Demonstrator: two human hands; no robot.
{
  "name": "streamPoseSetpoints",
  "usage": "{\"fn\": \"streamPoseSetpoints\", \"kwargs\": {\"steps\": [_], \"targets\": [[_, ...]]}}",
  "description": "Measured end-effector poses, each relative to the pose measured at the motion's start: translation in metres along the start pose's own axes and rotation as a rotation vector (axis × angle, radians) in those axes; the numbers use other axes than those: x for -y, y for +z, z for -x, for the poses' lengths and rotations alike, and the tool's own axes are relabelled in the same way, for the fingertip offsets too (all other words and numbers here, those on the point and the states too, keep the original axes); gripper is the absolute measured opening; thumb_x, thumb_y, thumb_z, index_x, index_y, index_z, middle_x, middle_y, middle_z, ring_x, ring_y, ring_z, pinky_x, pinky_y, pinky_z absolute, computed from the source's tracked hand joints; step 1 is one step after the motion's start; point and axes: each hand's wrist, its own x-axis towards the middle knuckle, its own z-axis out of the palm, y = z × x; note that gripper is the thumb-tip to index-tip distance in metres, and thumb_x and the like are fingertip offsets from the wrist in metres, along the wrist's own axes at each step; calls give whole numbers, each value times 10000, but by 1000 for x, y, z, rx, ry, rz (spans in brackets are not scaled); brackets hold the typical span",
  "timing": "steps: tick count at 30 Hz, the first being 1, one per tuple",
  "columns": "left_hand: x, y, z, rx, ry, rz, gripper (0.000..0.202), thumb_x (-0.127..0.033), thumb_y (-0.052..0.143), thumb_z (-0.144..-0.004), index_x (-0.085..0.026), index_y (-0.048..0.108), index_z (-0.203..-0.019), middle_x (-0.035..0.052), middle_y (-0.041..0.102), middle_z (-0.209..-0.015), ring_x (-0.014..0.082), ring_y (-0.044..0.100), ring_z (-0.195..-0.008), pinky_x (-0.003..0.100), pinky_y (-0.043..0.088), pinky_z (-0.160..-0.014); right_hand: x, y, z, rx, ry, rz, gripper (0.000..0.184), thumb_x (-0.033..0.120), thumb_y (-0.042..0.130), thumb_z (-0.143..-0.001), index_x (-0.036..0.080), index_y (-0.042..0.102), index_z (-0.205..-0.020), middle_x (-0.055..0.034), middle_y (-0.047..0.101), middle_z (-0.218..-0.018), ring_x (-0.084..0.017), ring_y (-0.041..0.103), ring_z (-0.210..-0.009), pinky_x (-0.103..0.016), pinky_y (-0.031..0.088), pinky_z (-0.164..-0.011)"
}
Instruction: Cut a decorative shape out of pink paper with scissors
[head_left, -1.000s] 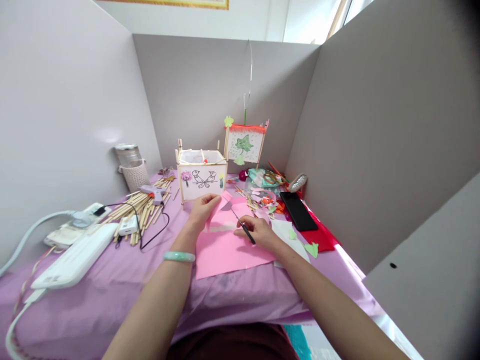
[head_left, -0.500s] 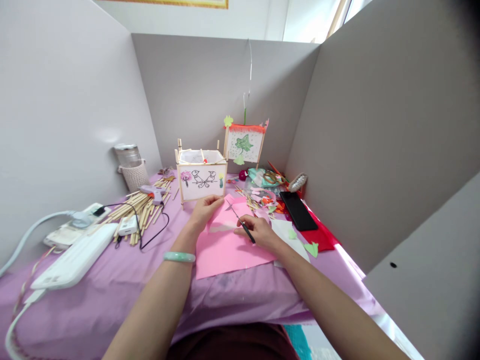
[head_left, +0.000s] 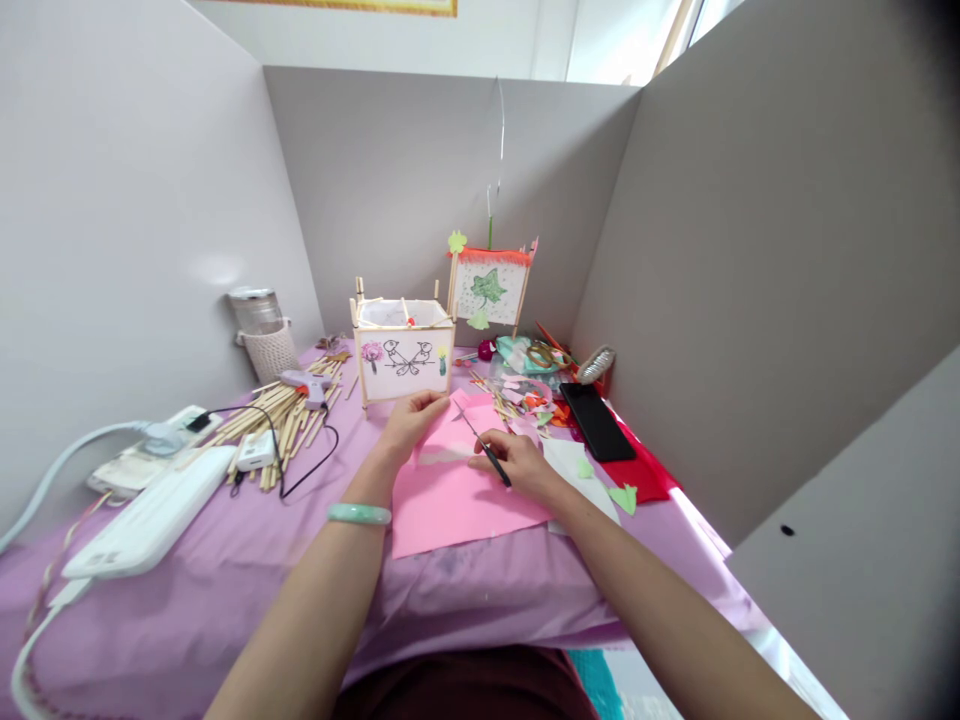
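Observation:
A pink paper sheet (head_left: 450, 495) lies on the purple cloth in front of me. My left hand (head_left: 409, 420), with a green bangle on the wrist, pinches the sheet's far edge and lifts a strip of it. My right hand (head_left: 517, 465) is closed round small black-handled scissors (head_left: 480, 443), whose blades point at the raised pink strip near the left fingers. Just beyond the hands stands a square stick-framed paper lantern (head_left: 403, 355) with a drawn butterfly.
A second lantern (head_left: 491, 285) with a green leaf stands at the back. Wooden sticks (head_left: 281, 415), a glue gun (head_left: 304, 383) and power strips (head_left: 154, 520) lie left. Paper scraps (head_left: 529, 400), a black phone (head_left: 598, 420) and red paper (head_left: 637, 475) lie right. Grey partition walls enclose the desk.
The left hand has lowered the pinched pink strip slightly toward the sheet. The scissors and right hand stay almost still.

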Motion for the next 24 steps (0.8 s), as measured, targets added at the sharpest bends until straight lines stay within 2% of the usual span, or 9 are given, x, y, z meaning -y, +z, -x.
{"fn": "streamPoseSetpoints", "kwargs": {"steps": [17, 24], "targets": [[-4, 2, 3, 3, 1, -3, 354, -473, 723, -594, -137, 647, -676, -17, 557, -571, 81, 428, -512, 202, 300, -477, -3, 1, 0, -24, -6, 21, 287, 485, 638, -743, 206, 618, -807, 57, 431, -526, -99, 395, -518, -205, 278, -494], [-3, 1, 3, 20, -13, -20, 356, -466, 717, -604, -130, 655, -706, -4, 577, -600, 95, 463, -540, 202, 323, -490, -3, 1, -1, -21, -3, 29, 294, 491, 639, -741, 205, 619, -807, 55, 436, -523, -99, 394, -513, -204, 274, -489]]}}
